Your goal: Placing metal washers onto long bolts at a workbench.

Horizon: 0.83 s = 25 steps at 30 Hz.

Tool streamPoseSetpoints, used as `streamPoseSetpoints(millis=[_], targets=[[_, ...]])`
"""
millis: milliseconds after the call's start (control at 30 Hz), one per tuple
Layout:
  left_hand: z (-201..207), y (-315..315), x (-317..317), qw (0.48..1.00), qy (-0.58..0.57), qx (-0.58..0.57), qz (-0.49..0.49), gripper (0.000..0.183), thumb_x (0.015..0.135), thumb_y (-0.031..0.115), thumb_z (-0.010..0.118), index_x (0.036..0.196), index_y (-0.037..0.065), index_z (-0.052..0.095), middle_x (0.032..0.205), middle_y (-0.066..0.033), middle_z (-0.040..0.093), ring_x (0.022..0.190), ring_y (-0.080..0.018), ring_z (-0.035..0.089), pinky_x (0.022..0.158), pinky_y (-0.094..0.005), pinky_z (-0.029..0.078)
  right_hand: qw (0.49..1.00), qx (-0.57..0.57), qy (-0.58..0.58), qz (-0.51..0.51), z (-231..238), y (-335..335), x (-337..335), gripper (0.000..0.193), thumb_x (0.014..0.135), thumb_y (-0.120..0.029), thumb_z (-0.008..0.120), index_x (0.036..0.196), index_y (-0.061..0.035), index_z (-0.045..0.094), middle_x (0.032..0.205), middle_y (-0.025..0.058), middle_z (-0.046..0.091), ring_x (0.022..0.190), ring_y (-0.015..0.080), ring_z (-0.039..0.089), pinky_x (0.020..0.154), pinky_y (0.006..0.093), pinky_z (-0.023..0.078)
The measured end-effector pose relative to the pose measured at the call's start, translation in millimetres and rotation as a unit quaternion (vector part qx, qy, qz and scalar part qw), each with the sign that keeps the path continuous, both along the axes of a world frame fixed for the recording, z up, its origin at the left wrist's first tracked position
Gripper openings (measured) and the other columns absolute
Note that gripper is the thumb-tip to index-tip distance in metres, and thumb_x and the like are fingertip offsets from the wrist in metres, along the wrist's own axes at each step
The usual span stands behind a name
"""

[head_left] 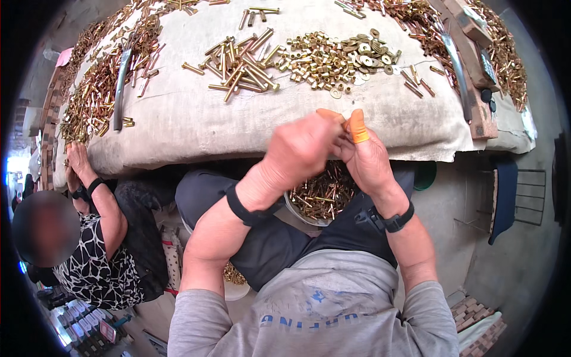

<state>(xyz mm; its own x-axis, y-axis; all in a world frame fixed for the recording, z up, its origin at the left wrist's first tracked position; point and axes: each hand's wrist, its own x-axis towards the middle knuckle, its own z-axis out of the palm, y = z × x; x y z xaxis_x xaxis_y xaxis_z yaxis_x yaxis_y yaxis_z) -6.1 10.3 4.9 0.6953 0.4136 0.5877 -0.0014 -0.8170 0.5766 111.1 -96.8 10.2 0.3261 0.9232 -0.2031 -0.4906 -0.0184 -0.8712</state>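
Both my hands meet just over the front edge of the cloth-covered table (178,131). My left hand (300,146) is curled and blurred by motion, its fingertips turned toward the other hand. My right hand (369,157) is closed in a pinch, with orange finger covers showing around the fingertips. Whatever lies between the fingers is too small and hidden to make out. Beyond them on the cloth are a pile of long brass-coloured bolts (241,68), a heap of short sleeve-like nuts (315,59) and flat washers (366,53). A tub of bolt assemblies (321,199) sits below my hands.
Large mounds of bolts (98,98) cover the table's left and right sides, beside metal bars (122,89). A person (101,238) works at the left. A second tub (237,288) stands by my left leg. A chair (505,199) is at the right.
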Motion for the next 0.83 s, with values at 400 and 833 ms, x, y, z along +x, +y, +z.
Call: streamPoseSetpoints(millis=[400, 833], targets=[[8, 14, -7, 0.91, 0.056, -0.405, -0.068, 0.019, 0.099, 0.019, 0.059, 0.094, 0.002, 0.065, 0.068, 0.0067, 0.051, 0.06, -0.0012, 0.043, 0.052, -0.0196, 0.034, 0.976, 0.021, -0.169, -0.135, 7, -8, 4, 0.025, 0.095, -0.011, 0.064, 0.118, -0.0007, 0.063, 0.095, 0.0032, 0.065, 0.086, 0.0082, 0.061, 0.078, 0.0233, 0.051], [10, 12, -11, 0.879, 0.115, -0.453, -0.094, 0.016, 0.097, 0.019, 0.062, 0.093, 0.003, 0.065, 0.072, -0.0032, 0.06, 0.07, -0.0062, 0.052, 0.062, -0.0248, 0.045, 0.952, -0.017, -0.282, -0.117, -2, -14, 18, 0.024, 0.095, -0.029, 0.066, 0.096, -0.0048, 0.064, 0.073, -0.0019, 0.06, 0.062, 0.0055, 0.054, 0.058, 0.02, 0.045]])
